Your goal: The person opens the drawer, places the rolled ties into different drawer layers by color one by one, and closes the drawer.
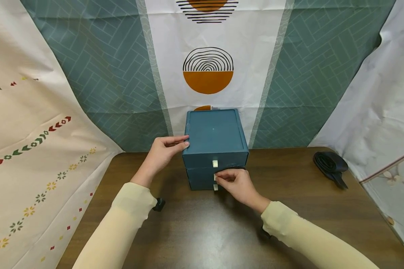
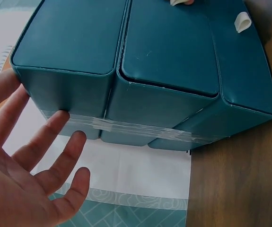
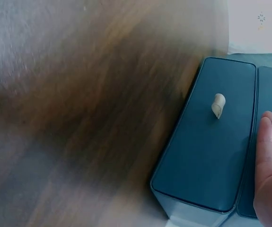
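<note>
A dark teal box of three stacked drawers (image 1: 215,130) stands on the table, each drawer front bearing a cream pull tab. My left hand (image 1: 165,151) steadies its upper left side, fingers extended and fingertips against the wall in the left wrist view. With thumb and fingers, my right hand (image 1: 239,185) pinches the middle drawer's pull tab (image 1: 214,177). The middle drawer (image 2: 173,47) looks slightly forward of its neighbours. Above the right hand is the top tab (image 1: 215,163); below it is the bottom tab (image 1: 216,187). The drawers' insides are hidden.
A rolled black strap (image 1: 330,164) lies at the right rear of the brown wooden table (image 1: 202,231). Behind the box hangs a teal and white patterned cloth (image 1: 208,37). Clear tape (image 2: 150,130) runs along the box's left side.
</note>
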`<state>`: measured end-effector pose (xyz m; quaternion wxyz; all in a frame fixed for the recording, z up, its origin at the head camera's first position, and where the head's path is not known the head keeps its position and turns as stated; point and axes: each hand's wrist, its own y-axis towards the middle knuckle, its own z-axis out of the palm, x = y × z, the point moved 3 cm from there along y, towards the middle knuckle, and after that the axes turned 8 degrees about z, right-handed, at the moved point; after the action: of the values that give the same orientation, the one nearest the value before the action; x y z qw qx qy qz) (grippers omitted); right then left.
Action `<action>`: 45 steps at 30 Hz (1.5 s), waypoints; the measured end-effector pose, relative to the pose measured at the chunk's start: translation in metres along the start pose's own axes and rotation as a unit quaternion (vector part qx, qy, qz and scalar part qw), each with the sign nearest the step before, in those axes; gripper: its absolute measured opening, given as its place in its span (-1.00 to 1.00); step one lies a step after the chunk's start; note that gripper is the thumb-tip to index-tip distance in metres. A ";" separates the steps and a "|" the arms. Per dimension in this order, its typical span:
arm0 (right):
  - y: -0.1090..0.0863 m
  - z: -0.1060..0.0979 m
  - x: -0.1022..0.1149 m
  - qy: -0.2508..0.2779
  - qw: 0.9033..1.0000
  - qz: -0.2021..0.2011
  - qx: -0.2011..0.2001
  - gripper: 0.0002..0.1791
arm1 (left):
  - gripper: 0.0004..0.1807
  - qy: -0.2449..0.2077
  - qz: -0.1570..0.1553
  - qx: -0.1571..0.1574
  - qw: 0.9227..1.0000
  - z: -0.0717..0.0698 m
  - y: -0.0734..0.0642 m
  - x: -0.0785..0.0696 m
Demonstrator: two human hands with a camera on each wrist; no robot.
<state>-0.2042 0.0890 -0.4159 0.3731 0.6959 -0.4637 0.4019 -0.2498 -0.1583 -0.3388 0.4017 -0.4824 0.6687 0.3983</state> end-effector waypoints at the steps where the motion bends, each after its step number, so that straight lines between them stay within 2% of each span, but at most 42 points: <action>1: -0.001 0.001 -0.001 0.005 1.000 0.001 0.000 -0.83 | -0.58 0.001 -0.002 0.002 1.000 0.000 -0.002 -0.004; 3: -0.002 0.002 -0.003 0.016 1.000 0.008 0.001 -0.84 | -0.58 0.001 -0.005 0.004 1.000 0.000 -0.006 -0.012; 6: -0.002 0.004 -0.015 0.024 1.000 0.017 0.001 -0.87 | -0.58 0.003 0.000 0.002 1.000 0.000 -0.006 -0.007; 10: -0.005 0.005 -0.036 0.000 1.000 0.028 0.009 -0.91 | -0.59 -0.009 0.006 0.004 1.000 0.001 -0.004 -0.004; 11: -0.006 0.005 -0.041 -0.009 0.999 0.033 0.014 -0.91 | -0.59 -0.011 0.005 0.006 1.000 0.001 -0.005 -0.008; 14: -0.010 0.007 -0.045 -0.026 0.998 0.051 0.041 -0.90 | -0.59 -0.013 0.004 0.008 1.000 0.001 -0.008 -0.016; 18: -0.010 0.010 -0.052 -0.022 0.995 0.074 0.066 -0.82 | -0.58 -0.008 0.004 0.007 1.000 0.000 -0.009 -0.017; 23: -0.006 0.014 -0.058 -0.018 0.994 0.085 0.070 -0.74 | -0.57 -0.006 0.006 0.009 1.000 0.001 -0.009 -0.016; 29: -0.002 0.019 -0.060 -0.018 0.994 0.080 0.074 -0.75 | -0.57 -0.011 -0.001 0.008 1.000 0.000 -0.009 -0.016; 33: 0.000 0.020 -0.062 -0.024 0.994 0.086 0.066 -0.77 | -0.57 -0.017 -0.003 0.007 1.000 0.000 -0.007 -0.011; 40: 0.001 0.021 -0.062 -0.043 0.993 0.095 0.050 -0.82 | -0.58 -0.006 0.009 -0.005 1.000 0.000 0.001 0.009; 45: 0.000 0.023 -0.062 -0.051 0.992 0.107 0.043 -0.83 | -0.56 -0.004 0.009 0.001 1.000 0.000 0.000 0.008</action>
<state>-0.2149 0.0896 -0.4814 0.2735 0.6771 -0.5363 0.4232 -0.2515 -0.1609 -0.3464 0.4015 -0.4740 0.6719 0.4033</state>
